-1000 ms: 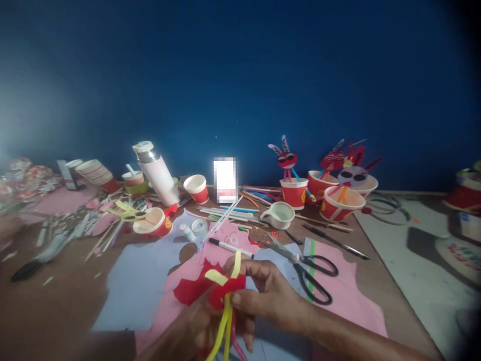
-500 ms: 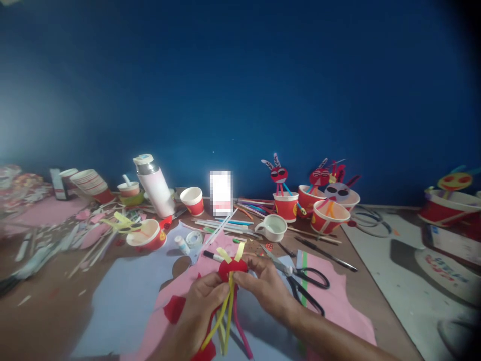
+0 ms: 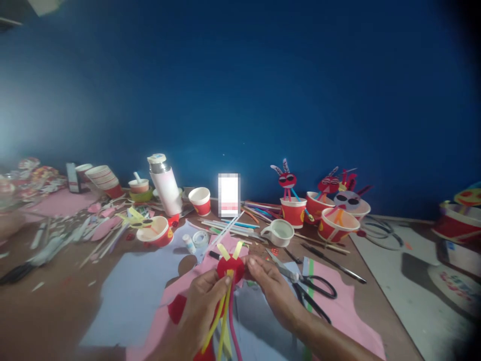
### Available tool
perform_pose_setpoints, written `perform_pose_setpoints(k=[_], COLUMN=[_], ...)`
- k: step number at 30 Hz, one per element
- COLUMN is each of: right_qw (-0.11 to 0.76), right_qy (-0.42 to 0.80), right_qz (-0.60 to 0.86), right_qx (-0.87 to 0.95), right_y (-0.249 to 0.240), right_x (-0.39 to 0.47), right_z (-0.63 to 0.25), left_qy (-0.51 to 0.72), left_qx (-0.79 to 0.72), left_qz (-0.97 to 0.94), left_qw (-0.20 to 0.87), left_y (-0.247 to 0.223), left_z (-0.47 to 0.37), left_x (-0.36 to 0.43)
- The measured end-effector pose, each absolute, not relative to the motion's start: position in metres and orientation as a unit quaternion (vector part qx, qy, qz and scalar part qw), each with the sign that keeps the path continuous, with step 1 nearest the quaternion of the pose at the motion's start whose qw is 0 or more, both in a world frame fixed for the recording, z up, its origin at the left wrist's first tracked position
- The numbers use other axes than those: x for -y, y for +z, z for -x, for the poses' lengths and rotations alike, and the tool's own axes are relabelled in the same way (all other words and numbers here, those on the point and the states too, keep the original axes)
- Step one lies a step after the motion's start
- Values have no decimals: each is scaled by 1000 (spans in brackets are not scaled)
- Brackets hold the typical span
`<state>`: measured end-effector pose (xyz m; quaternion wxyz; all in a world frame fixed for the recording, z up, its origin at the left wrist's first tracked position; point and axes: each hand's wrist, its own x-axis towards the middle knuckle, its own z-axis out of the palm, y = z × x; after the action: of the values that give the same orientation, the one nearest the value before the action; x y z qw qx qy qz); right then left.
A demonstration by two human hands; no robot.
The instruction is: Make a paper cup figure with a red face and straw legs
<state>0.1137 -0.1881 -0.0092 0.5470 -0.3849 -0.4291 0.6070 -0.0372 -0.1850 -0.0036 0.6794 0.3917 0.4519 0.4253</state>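
1. The left hand [image 3: 201, 301] was raised over the pink paper sheet [image 3: 340, 313], with its fingers closed on the lower edge of a round red paper disc [image 3: 230, 268].
2. The right hand [image 3: 268, 286] pinched the disc's right edge between thumb and fingertips, so both hands gripped it at once.
3. The disc was held just above the table [image 3: 56, 296], near the front middle of the view and between the two hands.
4. Two short yellow paper strips [image 3: 229, 250] stuck up from the top of the disc in a V shape.
5. Long yellow straws [image 3: 220, 321] and a pink straw [image 3: 233, 326] hung down from the disc, passing along the left hand's fingers.
6. A second piece of red paper [image 3: 176, 307] lay on the pink sheet, just left of the left hand.
7. Black-handled scissors [image 3: 308, 288] lay on the sheet just right of the right hand, with their blades pointing toward the disc.
8. A black marker [image 3: 214, 254] lay just behind the disc, partly hidden by it.
9. Farther back stood a white cup [image 3: 280, 231], a white flask [image 3: 166, 184] and several red paper cups [image 3: 201, 200], some with paper faces on sticks [image 3: 287, 179].
10. A scatter of straws and sticks [image 3: 233, 224] lay between the flask and the white cup.
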Motion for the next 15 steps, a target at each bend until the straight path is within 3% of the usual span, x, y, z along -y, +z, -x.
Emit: perform_pose_setpoints(k=[15], right_qw=[511], right_qy=[606], right_qz=[454], right_qx=[408], right_y=[-9], right_x=[184], right_z=[-108], left_qy=[394], left_qx=[-448], left_qz=[-362], left_qw=[717], left_y=[-10], left_z=[34], left_x=[189])
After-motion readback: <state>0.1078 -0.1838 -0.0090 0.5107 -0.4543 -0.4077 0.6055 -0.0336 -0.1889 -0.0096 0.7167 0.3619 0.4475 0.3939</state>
